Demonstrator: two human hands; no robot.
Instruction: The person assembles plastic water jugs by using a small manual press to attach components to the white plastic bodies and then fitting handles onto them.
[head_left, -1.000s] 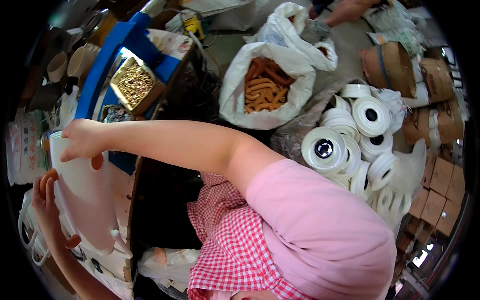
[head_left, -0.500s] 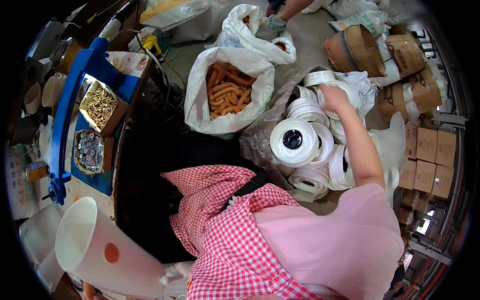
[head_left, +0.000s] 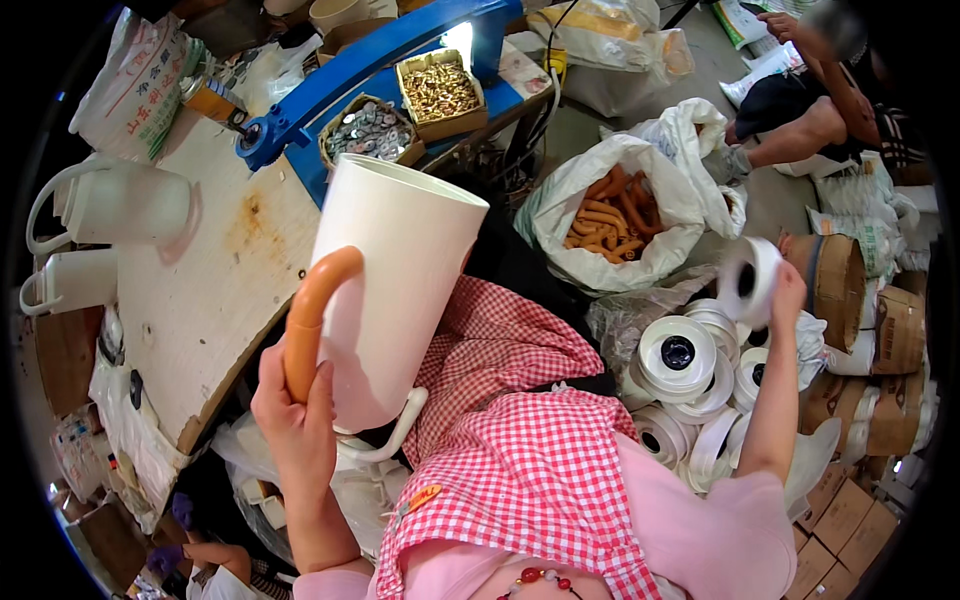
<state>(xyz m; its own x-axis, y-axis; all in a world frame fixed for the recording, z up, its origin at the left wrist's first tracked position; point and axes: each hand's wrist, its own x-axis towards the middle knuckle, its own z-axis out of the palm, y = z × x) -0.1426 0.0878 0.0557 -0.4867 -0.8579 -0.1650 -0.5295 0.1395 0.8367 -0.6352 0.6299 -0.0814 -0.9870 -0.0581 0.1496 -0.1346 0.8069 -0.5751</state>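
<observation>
My left hand (head_left: 285,405) is closed round a curved orange handle (head_left: 318,310) at the side of a tall white tapered jug (head_left: 395,280). The jug is held nearly upright over my lap, wide rim up. By its base shows a white curved tube (head_left: 395,440); whether it belongs to this jug I cannot tell. Out to the right, my right hand (head_left: 790,295) grips a round white lid-like part (head_left: 748,282) with a dark centre, smeared by motion. Beneath it lies a heap of similar white round parts (head_left: 672,370) in a clear plastic bag.
A blue press (head_left: 385,65) stands on the worktable (head_left: 225,270) beside boxes of brass-coloured fasteners (head_left: 438,88) and grey metal pieces (head_left: 368,132). White jugs (head_left: 130,205) lie at the left. A white sack (head_left: 560,215) holds orange handles. Another person (head_left: 815,115) sits at the far right.
My left hand has brought the white jug up from the lower left to over my lap, its orange handle now showing. My right hand has lifted a white round part off the heap. The view has turned left.
</observation>
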